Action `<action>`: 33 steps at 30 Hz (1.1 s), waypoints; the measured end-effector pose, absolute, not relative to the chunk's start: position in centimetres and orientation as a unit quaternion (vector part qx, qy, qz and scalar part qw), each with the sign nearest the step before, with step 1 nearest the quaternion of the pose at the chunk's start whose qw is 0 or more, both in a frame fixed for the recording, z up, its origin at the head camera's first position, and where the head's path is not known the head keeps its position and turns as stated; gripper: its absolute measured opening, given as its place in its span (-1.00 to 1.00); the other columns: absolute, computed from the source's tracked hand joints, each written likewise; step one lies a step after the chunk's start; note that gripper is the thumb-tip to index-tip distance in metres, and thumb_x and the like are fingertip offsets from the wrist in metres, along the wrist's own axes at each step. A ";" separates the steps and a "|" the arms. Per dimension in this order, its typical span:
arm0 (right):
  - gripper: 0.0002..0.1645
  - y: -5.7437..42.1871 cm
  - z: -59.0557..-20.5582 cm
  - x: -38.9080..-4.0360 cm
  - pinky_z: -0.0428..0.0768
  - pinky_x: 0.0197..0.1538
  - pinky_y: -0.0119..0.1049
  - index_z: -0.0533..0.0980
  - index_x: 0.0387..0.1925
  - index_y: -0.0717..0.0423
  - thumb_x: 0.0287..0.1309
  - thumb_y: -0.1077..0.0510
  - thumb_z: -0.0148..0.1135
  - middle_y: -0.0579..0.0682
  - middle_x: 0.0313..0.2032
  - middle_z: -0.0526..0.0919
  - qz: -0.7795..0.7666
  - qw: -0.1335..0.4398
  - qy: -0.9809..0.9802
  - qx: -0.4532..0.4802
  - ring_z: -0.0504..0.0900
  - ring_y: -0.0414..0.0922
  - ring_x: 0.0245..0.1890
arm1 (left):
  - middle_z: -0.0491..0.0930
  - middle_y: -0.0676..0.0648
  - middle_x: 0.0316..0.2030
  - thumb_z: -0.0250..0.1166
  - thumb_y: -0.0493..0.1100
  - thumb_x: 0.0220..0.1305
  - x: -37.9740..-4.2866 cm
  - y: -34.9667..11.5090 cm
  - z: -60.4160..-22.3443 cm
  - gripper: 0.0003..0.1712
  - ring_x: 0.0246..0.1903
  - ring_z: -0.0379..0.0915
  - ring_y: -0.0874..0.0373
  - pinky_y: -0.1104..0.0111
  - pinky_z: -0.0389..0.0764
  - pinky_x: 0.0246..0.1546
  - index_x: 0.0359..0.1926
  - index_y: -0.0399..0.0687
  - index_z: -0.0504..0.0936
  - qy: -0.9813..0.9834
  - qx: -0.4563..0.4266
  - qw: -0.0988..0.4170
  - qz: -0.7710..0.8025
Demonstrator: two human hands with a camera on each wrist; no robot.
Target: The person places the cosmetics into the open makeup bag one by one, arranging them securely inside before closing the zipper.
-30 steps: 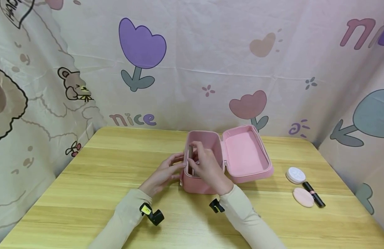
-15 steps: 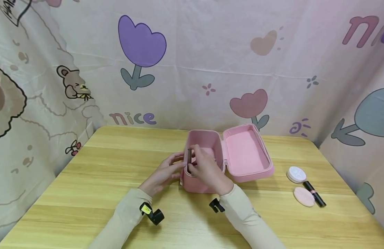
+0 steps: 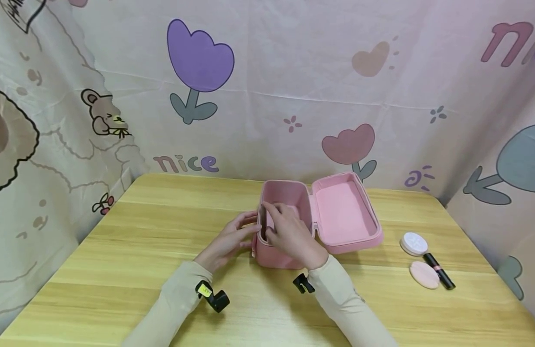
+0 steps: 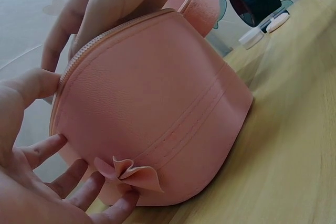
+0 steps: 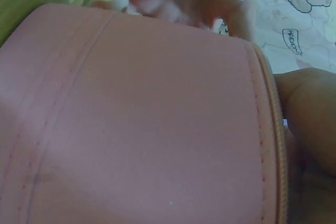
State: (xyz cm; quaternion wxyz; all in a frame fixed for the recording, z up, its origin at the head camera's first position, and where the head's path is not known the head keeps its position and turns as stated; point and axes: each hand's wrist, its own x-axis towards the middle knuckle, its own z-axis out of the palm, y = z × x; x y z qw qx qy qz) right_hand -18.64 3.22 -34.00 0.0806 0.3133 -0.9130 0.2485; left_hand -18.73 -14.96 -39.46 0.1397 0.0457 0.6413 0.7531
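A pink zip case (image 3: 278, 258) stands on the table with its lid (image 3: 345, 212) folded out to the right. My right hand (image 3: 293, 236) reaches down into it from the front, holding a thin, flat brown object (image 3: 263, 222) upright along the inside of the left wall. Most of that object is hidden by the fingers and the wall, so I cannot tell its kind. My left hand (image 3: 226, 243) rests on the outside of the same wall, fingers spread. In the left wrist view its thumb touches the zipped rim and the fingertips lie near a pink bow (image 4: 131, 174).
To the right on the wooden table (image 3: 163, 221) lie a round white compact (image 3: 413, 244), a pink oval puff (image 3: 424, 274) and a black tube with a pink band (image 3: 438, 271). A patterned cloth (image 3: 258, 58) hangs behind the table.
The brown object has moved left and lower with my right hand, from standing out inside the case to close along the left wall. My left hand has stayed in place.
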 end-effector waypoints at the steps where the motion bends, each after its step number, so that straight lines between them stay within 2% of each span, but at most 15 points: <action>1: -0.26 3.2 -34.0 -18.7 0.59 -0.13 0.07 0.28 0.35 0.22 0.11 0.28 0.24 0.31 0.16 0.43 0.248 0.077 -0.914 0.312 0.48 0.18 0.06 | 0.13 -0.26 0.37 0.18 -0.19 0.35 -18.7 -15.0 -39.5 -0.34 0.18 0.30 -0.11 0.15 0.45 0.07 0.39 -0.20 0.19 0.642 0.045 0.141 0.752; 9: -0.26 3.4 -34.0 -19.1 0.51 0.01 0.18 0.31 0.31 0.27 0.07 0.32 0.30 0.35 0.22 0.36 0.251 0.081 -0.907 0.327 0.40 0.28 0.15 | 0.14 -0.25 0.37 0.17 -0.19 0.36 -18.8 -14.9 -39.4 -0.35 0.16 0.32 -0.09 0.16 0.46 0.05 0.40 -0.19 0.19 0.642 0.046 0.140 0.752; 18: -0.30 3.4 -33.9 -19.1 0.46 0.04 0.26 0.36 0.26 0.27 0.03 0.32 0.32 0.42 0.25 0.30 0.255 0.100 -0.904 0.327 0.33 0.36 0.19 | 0.16 -0.25 0.36 0.17 -0.18 0.36 -18.8 -14.9 -39.4 -0.36 0.17 0.31 -0.08 0.18 0.47 0.04 0.40 -0.17 0.20 0.646 0.040 0.143 0.749; 33: -0.26 3.4 -33.9 -19.3 0.25 0.28 0.14 0.37 0.25 0.32 0.08 0.13 0.40 0.41 0.24 0.34 0.222 0.131 -0.901 0.350 0.26 0.32 0.28 | 0.15 -0.25 0.37 0.17 -0.18 0.35 -18.8 -14.8 -39.4 -0.35 0.19 0.28 -0.12 0.14 0.46 0.08 0.40 -0.18 0.20 0.646 0.039 0.144 0.749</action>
